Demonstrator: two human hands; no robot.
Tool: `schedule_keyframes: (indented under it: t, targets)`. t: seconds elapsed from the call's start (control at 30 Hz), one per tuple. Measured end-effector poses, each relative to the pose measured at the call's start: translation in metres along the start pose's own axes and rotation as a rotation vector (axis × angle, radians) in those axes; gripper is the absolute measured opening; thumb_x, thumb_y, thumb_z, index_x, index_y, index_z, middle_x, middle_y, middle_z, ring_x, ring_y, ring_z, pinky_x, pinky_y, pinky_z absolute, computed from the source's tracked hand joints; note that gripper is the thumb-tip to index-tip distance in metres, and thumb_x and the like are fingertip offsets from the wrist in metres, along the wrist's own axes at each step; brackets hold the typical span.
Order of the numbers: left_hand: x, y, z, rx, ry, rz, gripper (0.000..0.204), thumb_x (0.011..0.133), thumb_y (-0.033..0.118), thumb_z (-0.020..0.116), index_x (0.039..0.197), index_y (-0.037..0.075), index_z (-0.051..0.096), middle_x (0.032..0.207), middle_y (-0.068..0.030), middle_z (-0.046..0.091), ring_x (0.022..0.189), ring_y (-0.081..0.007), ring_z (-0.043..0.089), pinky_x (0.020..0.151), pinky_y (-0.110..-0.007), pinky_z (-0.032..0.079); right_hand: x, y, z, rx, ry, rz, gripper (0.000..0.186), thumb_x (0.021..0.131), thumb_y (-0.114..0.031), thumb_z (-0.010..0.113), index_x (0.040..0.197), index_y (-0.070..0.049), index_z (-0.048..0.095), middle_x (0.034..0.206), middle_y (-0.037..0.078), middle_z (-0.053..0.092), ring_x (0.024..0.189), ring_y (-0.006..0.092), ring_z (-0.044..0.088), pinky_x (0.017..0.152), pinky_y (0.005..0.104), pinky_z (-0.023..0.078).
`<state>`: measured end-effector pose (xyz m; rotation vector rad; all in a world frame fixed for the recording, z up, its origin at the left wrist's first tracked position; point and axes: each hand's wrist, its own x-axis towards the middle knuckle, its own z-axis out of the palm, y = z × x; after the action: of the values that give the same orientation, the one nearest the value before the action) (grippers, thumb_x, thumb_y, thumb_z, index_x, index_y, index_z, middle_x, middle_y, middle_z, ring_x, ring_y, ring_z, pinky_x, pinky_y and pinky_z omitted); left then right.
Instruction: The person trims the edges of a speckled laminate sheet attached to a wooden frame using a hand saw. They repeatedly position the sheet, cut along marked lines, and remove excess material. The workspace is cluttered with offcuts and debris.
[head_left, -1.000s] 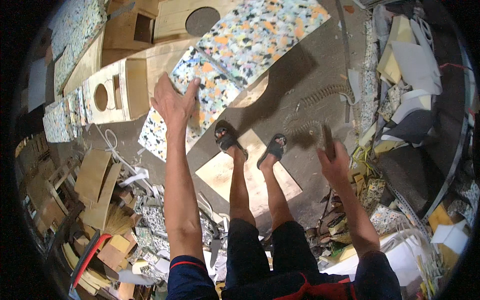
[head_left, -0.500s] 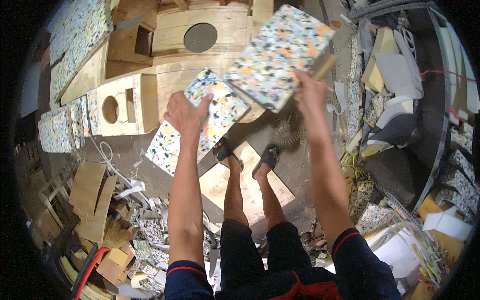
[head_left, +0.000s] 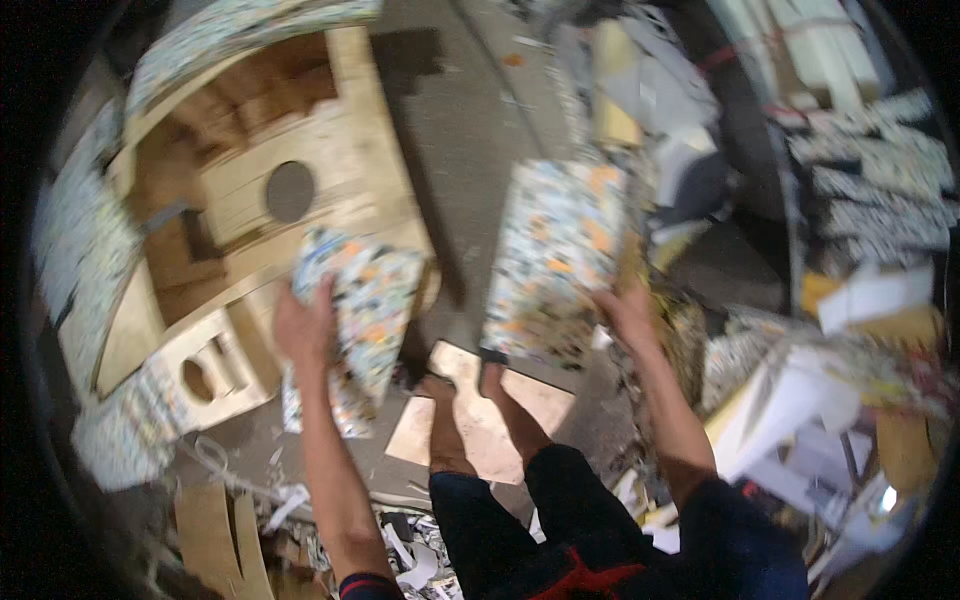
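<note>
Gripping a speckled foam panel (head_left: pixel 555 255) by its edge over the concrete floor (head_left: pixel 470 130), the right hand (head_left: pixel 625 315) needs firm support while the left hand (head_left: pixel 305 330) steadies another speckled sheet (head_left: pixel 365 300) beside the wooden box (head_left: pixel 250 230).

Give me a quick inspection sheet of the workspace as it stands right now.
Surface: grey floor, with a bare board under the person's feet.
Job's things: two speckled foam sheets; right sheet raised, left sheet lower.
Clutter: foam and wood offcuts at right; cardboard scraps at lower left.
Grippers: left hand grips the left sheet's edge; right hand holds the right sheet.
Cables: a pale cord on the floor at lower left; picture blurred.
Surroundings: wooden box with round hole; smaller holed box.
</note>
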<state>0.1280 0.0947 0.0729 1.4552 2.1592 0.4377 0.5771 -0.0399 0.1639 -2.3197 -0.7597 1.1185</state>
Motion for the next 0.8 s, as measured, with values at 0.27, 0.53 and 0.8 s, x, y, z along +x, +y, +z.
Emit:
schedule_keyframes:
  t: [0.27, 0.53, 0.8]
  targets:
    - [0.018, 0.007, -0.006, 0.15, -0.058, 0.03, 0.088, 0.079, 0.059, 0.074, 0.142, 0.002, 0.047, 0.134, -0.0235, 0.055, 0.127, -0.0438, 0.049, 0.103, -0.062, 0.036, -0.124, 0.01, -0.008, 0.219, 0.12, 0.0, 0.047, 0.083, -0.014, 0.079, 0.119, -0.003, 0.051, 0.093, 0.003, 0.054, 0.071, 0.0144, 0.053, 0.062, 0.0345, 0.046]
    - [-0.032, -0.061, 0.01, 0.204, -0.105, -0.17, 0.112, 0.08, 0.065, 0.071, 0.155, -0.005, 0.025, 0.157, -0.0271, 0.034, 0.147, -0.0412, 0.031, 0.12, -0.059, 0.02, -0.112, 0.022, -0.001, 0.056, 0.038, 0.102, 0.048, 0.085, -0.018, 0.074, 0.122, 0.002, 0.052, 0.092, 0.006, 0.057, 0.079, 0.0186, 0.058, 0.071, 0.0366, 0.049]
    - [-0.007, -0.019, 0.061, -0.068, -0.091, 0.048, 0.091, 0.085, 0.059, 0.072, 0.141, -0.007, 0.043, 0.137, -0.0303, 0.054, 0.121, -0.0409, 0.058, 0.101, -0.052, 0.045, -0.072, 0.085, -0.055, 0.126, 0.165, -0.051, 0.057, 0.077, -0.038, 0.079, 0.113, 0.0, 0.056, 0.089, 0.017, 0.065, 0.081, 0.0275, 0.065, 0.074, 0.0419, 0.053]
